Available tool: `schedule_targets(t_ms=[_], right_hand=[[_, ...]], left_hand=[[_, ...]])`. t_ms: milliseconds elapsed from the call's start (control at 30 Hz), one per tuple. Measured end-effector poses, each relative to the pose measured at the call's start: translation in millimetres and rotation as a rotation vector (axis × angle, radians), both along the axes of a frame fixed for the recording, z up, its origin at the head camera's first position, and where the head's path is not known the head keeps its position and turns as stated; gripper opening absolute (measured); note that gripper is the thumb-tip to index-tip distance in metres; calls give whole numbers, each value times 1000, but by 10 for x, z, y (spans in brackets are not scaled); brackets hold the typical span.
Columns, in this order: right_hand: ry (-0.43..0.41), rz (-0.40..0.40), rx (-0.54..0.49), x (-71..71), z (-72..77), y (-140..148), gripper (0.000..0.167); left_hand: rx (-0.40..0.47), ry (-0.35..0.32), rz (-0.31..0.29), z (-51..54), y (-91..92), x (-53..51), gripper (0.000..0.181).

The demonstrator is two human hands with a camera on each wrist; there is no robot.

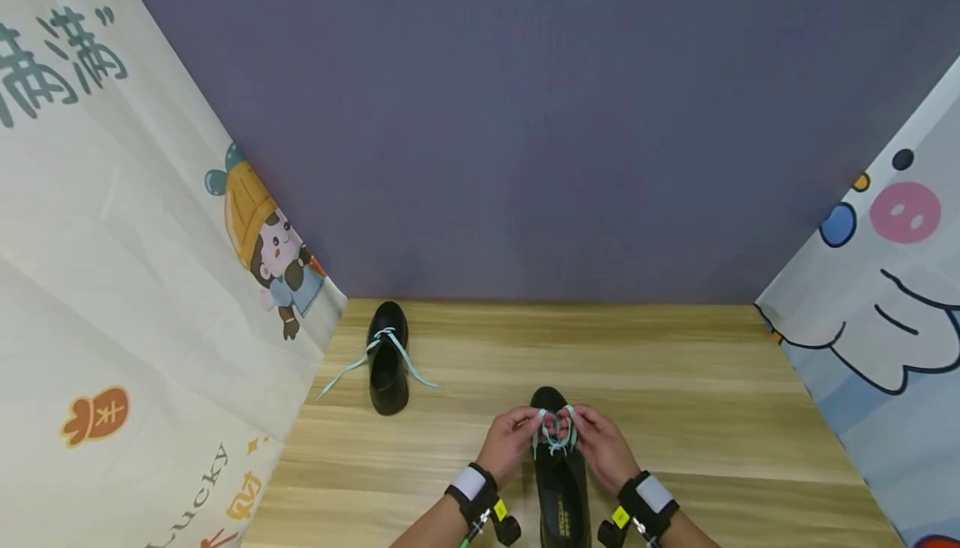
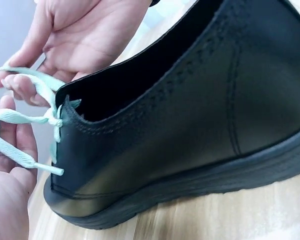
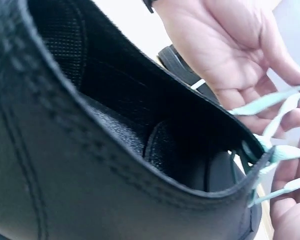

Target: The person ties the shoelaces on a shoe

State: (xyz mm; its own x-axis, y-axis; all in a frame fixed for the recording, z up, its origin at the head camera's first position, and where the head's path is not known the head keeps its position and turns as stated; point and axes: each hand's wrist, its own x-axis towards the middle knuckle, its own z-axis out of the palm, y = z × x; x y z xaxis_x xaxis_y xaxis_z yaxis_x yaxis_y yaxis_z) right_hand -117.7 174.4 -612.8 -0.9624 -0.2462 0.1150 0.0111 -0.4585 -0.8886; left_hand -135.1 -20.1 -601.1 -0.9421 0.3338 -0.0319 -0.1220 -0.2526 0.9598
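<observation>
A black shoe (image 1: 562, 490) stands on the table between the two hands, toe pointing away. Its mint-green lace (image 2: 21, 118) is knotted at the throat, with loops drawn out to both sides. My left hand (image 1: 510, 445) pinches the loop on the left side, and my right hand (image 1: 606, 450) pinches the one on the right. In the left wrist view a lace end with its tip (image 2: 50, 169) hangs beside the shoe's front. The right wrist view shows the shoe's dark opening (image 3: 140, 120) and the lace (image 3: 285, 152) running to the fingers.
A second black shoe (image 1: 388, 394) stands at the table's back left, its mint lace ends spread to both sides. The wooden table (image 1: 675, 381) meets a grey-purple panel (image 1: 525, 131) at the back. Printed white cloths hang at the left (image 1: 150, 264) and right (image 1: 825, 314).
</observation>
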Motion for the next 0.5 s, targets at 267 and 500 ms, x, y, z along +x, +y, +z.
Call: schedule_targets(t_ms=[267,500], right_hand=[[-101,-131,181,-15,17,-119,25],[-132,-230,295,-43,22,-182,15]], left_hand=[[-124,3,117,15,90,-20,18],[-148,-18,152,8,129,-30,13]])
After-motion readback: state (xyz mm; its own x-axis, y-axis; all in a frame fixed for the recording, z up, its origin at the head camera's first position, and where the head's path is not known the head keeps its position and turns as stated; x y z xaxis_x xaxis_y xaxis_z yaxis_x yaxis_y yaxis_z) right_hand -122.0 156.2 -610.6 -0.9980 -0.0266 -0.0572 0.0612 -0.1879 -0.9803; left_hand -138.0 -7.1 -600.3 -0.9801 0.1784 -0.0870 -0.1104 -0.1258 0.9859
